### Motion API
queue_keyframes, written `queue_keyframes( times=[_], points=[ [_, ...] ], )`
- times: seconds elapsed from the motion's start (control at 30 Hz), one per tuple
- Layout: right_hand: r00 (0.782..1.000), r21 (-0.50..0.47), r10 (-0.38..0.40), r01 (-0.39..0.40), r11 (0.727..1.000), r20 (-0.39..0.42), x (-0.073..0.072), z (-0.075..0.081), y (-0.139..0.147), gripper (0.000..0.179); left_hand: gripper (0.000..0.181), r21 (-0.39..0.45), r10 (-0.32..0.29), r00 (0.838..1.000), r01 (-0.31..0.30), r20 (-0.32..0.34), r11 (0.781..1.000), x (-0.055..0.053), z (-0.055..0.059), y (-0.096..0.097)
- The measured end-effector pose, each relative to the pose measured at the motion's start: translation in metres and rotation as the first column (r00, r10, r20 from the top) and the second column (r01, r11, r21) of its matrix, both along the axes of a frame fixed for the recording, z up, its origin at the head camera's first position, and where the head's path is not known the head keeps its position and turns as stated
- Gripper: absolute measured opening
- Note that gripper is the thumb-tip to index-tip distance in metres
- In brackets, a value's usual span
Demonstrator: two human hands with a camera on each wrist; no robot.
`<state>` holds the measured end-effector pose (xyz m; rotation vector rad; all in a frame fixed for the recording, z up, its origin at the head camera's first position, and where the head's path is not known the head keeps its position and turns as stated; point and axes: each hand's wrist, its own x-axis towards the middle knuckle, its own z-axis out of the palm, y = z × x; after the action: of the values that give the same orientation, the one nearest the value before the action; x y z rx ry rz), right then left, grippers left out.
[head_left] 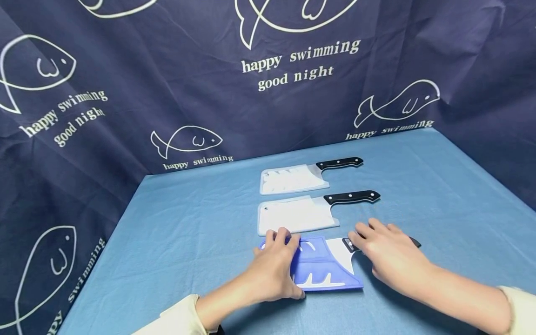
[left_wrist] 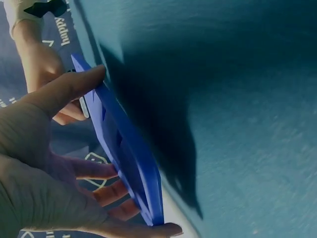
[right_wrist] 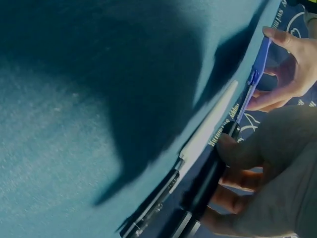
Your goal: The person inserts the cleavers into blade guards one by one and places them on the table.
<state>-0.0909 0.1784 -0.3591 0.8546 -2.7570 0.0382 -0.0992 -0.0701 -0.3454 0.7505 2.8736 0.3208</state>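
A cleaver (head_left: 344,253) has most of its blade inside a blue blade sheath (head_left: 320,270) with white markings; a strip of blade shows beside the handle. My left hand (head_left: 272,272) grips the sheath across its width, thumb on the near edge and fingers on the far edge. The black handle (right_wrist: 210,171) lies in my right hand (head_left: 391,256), between thumb and curled fingers. In the left wrist view, the sheath appears slightly raised above the cloth, with a shadow beneath. The fingers hide part of the sheath and most of the handle in the head view.
Behind the held cleaver lie two more black-handled cleavers, a nearer one (head_left: 297,216) and a farther one (head_left: 293,180), both in whitish translucent sheaths. A blue cloth (head_left: 188,223) covers the table. Dark blue fabric (head_left: 188,83) with fish drawings hangs behind and at the sides.
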Motion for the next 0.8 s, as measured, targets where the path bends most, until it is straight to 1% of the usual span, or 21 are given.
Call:
queue_keyframes(
  times=[0.07,0.13,0.17,0.23,0.4,0.5,0.67,0.8],
  points=[
    [0.999,0.003,-0.002,0.002,1.0,0.046,0.0,-0.004,0.0,0.04,0.104,-0.017,0.001,0.998,0.0,0.059,1.0,0.001,-0.003,0.001],
    [0.996,0.006,-0.005,0.005,1.0,0.086,0.001,-0.008,-0.001,0.034,0.104,-0.038,-0.005,0.995,0.009,0.102,0.999,0.002,-0.006,0.002],
    [0.995,0.01,-0.009,0.008,1.0,0.101,0.001,-0.01,-0.001,0.031,0.105,-0.049,-0.009,0.993,0.015,0.119,0.999,0.002,-0.007,0.003],
    [0.991,0.018,-0.018,0.015,1.0,0.131,0.003,-0.013,-0.001,0.031,0.105,-0.073,-0.021,0.991,0.031,0.132,0.997,0.004,-0.008,0.005],
    [0.99,0.034,-0.033,0.029,0.999,0.141,0.006,-0.018,-0.001,0.031,0.106,-0.146,-0.029,0.991,0.048,0.131,0.988,0.007,-0.008,0.008],
    [0.989,0.029,-0.042,0.039,0.999,0.14,0.008,-0.019,0.0,0.033,0.107,-0.17,-0.028,0.991,0.05,0.134,0.984,0.009,-0.008,0.008],
    [0.987,0.012,-0.041,0.039,0.999,0.153,0.01,-0.021,0.004,0.039,0.107,-0.16,-0.034,0.993,0.053,0.116,0.986,0.01,-0.009,0.006],
    [0.989,-0.008,-0.001,0.002,1.0,0.149,0.008,-0.021,0.007,0.041,0.108,-0.148,-0.046,0.995,0.06,0.094,0.987,0.011,-0.011,0.004]
  ],
)
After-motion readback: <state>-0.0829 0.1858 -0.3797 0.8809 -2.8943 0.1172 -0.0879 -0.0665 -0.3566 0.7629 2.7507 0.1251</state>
